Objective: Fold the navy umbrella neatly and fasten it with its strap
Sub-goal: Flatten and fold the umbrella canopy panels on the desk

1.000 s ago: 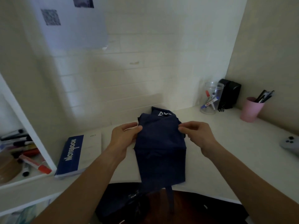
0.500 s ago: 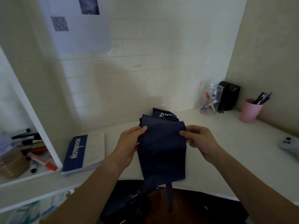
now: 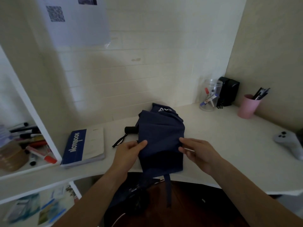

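Note:
The navy umbrella (image 3: 161, 136) lies lengthwise on the white desk (image 3: 221, 138), its canopy gathered in loose pleats with white lettering at the far end. Its black handle (image 3: 130, 129) and wrist cord stick out to the left. The navy strap (image 3: 168, 189) hangs from the near end over the desk edge. My left hand (image 3: 129, 152) pinches the canopy's left edge; my right hand (image 3: 196, 152) pinches the right edge, both around mid-length.
A blue notebook (image 3: 83, 147) lies left of the umbrella. A clear jar of markers (image 3: 209, 95), a black box (image 3: 228, 90) and a pink pen cup (image 3: 248, 106) stand at the back right. A grey controller (image 3: 290, 143) rests far right. Shelves with markers are on the left.
Both hands slid toward me along the canopy's edges, from its far end to about mid-length. The handle and cord on the left have come into view.

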The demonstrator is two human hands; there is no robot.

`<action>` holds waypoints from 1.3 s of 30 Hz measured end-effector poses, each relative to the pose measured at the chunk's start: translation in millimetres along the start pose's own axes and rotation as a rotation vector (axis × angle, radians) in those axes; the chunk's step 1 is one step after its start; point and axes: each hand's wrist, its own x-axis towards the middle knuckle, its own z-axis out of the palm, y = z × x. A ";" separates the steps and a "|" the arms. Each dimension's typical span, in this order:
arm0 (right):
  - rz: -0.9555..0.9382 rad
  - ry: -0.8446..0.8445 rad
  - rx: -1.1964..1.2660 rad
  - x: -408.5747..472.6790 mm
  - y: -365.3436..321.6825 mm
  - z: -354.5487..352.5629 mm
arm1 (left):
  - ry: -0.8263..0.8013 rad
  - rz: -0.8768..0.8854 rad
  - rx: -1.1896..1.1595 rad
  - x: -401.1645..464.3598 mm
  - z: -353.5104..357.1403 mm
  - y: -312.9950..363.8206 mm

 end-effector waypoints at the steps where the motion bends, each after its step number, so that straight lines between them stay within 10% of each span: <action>1: 0.014 -0.015 0.062 -1.3 1.6 -0.9 | 0.010 0.001 0.008 -1.1 -1.6 -2.5; 19: -0.423 -0.066 -0.722 -0.1 30.6 -33.9 | -0.107 -0.126 -0.241 -15.3 -4.8 -10.3; 24: -0.793 0.248 -0.717 -15.0 21.3 -14.4 | -0.062 -0.030 -0.030 -11.5 -2.3 -19.3; 32: -0.994 -0.190 -1.416 -7.2 28.4 -7.5 | 0.028 0.097 0.227 -7.4 -7.6 -32.9; 39: -1.184 -0.134 -1.492 -5.9 39.6 -25.7 | -0.002 0.080 0.189 -9.5 -10.1 -40.7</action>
